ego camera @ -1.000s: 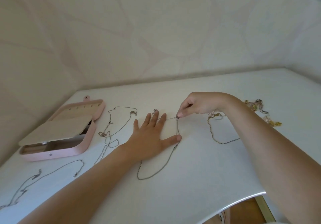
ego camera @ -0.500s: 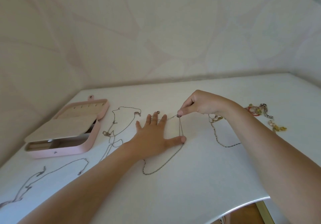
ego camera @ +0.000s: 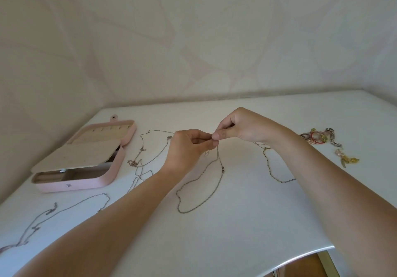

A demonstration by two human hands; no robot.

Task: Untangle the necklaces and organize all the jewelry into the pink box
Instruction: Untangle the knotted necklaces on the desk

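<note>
Pinching the same thin silver chain necklace (ego camera: 222,170), both grips meet just above the middle of the white bench (ego camera: 214,240). The left grip (ego camera: 189,147) has its fingers curled in, and its fingertips nip the chain's upper end. The right grip (ego camera: 242,126) closes thumb against forefinger on the chain right beside them, so the two grips touch at the tips. From that pinch the necklace hangs down in two strands and lies in a long, loose loop on the bench between the forearms.

At the left stands the pink rounded jewellery box (ego camera: 103,180), open, its lid laid back flat with a row of small hooks along the beige lining. A beige inner flap (ego camera: 79,156) covers most of the lower tray, and none of the necklaces lies in the box. Between the box and the left grip sprawls a tangled pair of fine silver chains (ego camera: 139,163), partly hidden by the left wrist. Another fine silver chain (ego camera: 81,201) trails across the near left corner of the bench. Under the right wrist a dark beaded chain (ego camera: 268,167) curves out and is cut off by the forearm. Farther right sits a small heap of mixed red, gold and silver jewellery (ego camera: 320,137), with a pink-and-gold trinket (ego camera: 345,157) just in front of it.
</note>
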